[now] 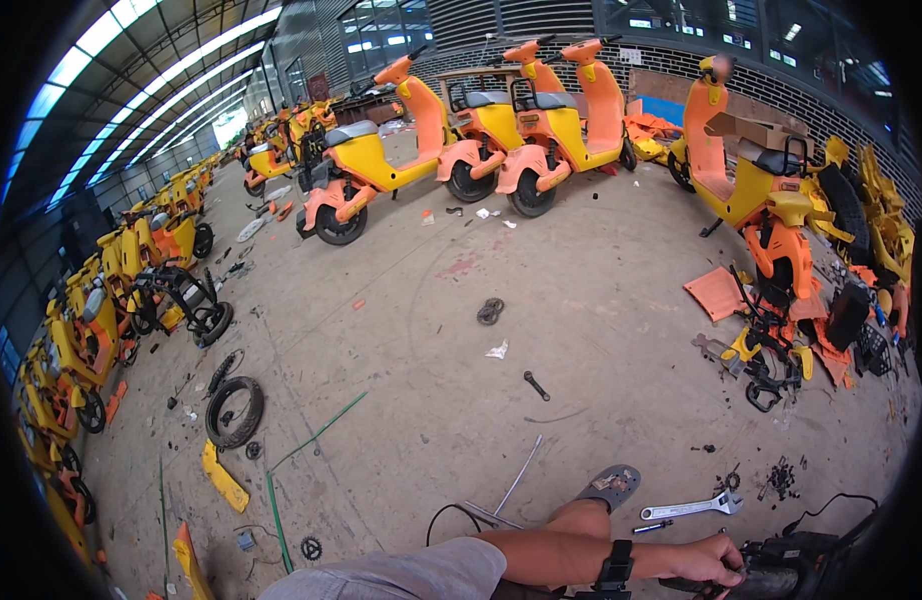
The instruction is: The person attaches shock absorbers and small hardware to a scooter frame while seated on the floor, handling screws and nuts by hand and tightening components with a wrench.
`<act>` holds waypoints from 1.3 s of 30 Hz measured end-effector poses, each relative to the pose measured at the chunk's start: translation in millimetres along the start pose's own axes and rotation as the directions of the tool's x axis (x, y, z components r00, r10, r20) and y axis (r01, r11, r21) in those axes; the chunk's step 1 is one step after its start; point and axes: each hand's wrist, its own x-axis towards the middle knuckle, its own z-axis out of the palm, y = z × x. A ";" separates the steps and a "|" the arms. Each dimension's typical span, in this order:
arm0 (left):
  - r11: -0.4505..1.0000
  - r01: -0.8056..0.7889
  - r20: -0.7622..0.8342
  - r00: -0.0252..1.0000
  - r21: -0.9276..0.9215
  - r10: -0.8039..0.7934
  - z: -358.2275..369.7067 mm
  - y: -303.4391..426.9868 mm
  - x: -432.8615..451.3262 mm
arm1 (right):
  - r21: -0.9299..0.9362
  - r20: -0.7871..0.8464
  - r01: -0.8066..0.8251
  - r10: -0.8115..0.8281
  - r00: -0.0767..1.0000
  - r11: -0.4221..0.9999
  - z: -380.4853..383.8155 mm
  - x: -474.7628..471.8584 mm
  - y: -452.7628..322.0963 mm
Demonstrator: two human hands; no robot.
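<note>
My left hand [707, 561] is at the bottom right, with its arm reaching in from the left and a black strap on the wrist. Its fingers are closed on a dark part beside a black mechanical assembly [791, 559]; what lies under the fingers is partly hidden. Just above the hand, an adjustable wrench [689, 508] lies on the floor, with a small blue and black tool [652, 527] below it. My right hand is out of view. A grey clog [612, 484] is on my foot, left of the wrench.
A metal T-handle wrench [519, 474] lies left of the clog. Small black hardware [780, 478] is scattered at the right. A combination wrench [536, 385], a chain coil [490, 311] and a tyre [235, 412] lie farther off. Yellow and orange scooters [569, 127] stand beyond.
</note>
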 end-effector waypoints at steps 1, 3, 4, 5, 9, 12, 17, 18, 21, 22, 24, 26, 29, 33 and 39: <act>1.000 0.001 -0.002 1.000 0.004 -0.001 -0.1 -0.5 0.7 | 0.000 0.004 -0.002 0.002 1.000 1.000 0.5 0.0 -0.8; 1.000 0.003 -0.006 1.000 0.011 -0.003 -0.3 -2.0 2.2 | 0.006 0.009 -0.002 0.002 1.000 1.000 0.9 -0.5 -1.2; 1.000 0.002 -0.007 1.000 0.010 -0.002 -0.6 -3.9 3.5 | 0.009 0.010 -0.003 0.003 1.000 1.000 1.4 -0.2 -1.3; 1.000 0.000 -0.008 1.000 0.010 0.000 -1.1 -6.2 5.1 | 0.010 0.013 -0.003 0.003 1.000 1.000 1.1 -0.3 -2.1; 1.000 -0.002 0.000 1.000 -0.013 0.002 -0.9 -7.1 5.8 | 0.025 0.023 -0.005 0.004 1.000 1.000 -0.9 -0.7 -2.6; 1.000 0.005 -0.009 1.000 -0.003 -0.005 0.3 -4.1 1.4 | 0.032 0.037 -0.009 0.008 0.999 0.999 -0.6 -2.1 -2.2; 1.000 -0.019 0.037 0.999 -0.007 0.020 0.4 3.5 -9.1 | 0.079 0.055 -0.003 -0.001 0.998 0.997 3.8 -8.1 -1.4; 1.000 -0.004 0.112 0.994 -0.013 0.005 2.3 15.1 -14.8 | 0.107 0.062 0.000 -0.007 0.998 0.994 6.1 -10.2 -3.0; 0.988 0.032 0.146 0.988 0.151 -0.055 10.7 21.7 -1.0 | 0.059 0.068 0.040 -0.044 0.997 0.997 -10.0 3.0 -5.0; 0.982 0.011 0.113 0.993 0.190 -0.032 10.6 18.7 0.6 | 0.037 0.055 0.054 -0.056 0.997 0.998 -24.4 8.4 -1.4; 0.987 0.053 0.073 0.995 0.153 -0.064 7.0 19.6 0.8 | -0.034 0.042 0.081 -0.079 0.996 0.996 -40.0 12.0 2.6; 0.999 0.029 0.072 0.997 0.026 -0.030 -1.8 13.8 -2.7 | -0.044 0.085 0.060 -0.056 0.995 0.997 -25.8 13.3 -1.2; 0.998 0.057 -0.026 0.998 0.026 -0.056 6.4 18.3 0.9 | 0.070 0.148 0.011 -0.021 0.989 0.997 -30.9 16.3 -6.5; 0.992 -0.037 -0.045 0.998 0.120 0.042 31.1 10.0 11.6 | 0.037 0.033 0.151 -0.152 0.988 0.988 -50.2 9.5 -19.5; 0.993 0.081 -0.022 0.996 -0.084 -0.083 54.4 10.3 13.9 | -0.057 -0.150 0.301 -0.306 0.940 0.952 -77.9 -46.4 -93.6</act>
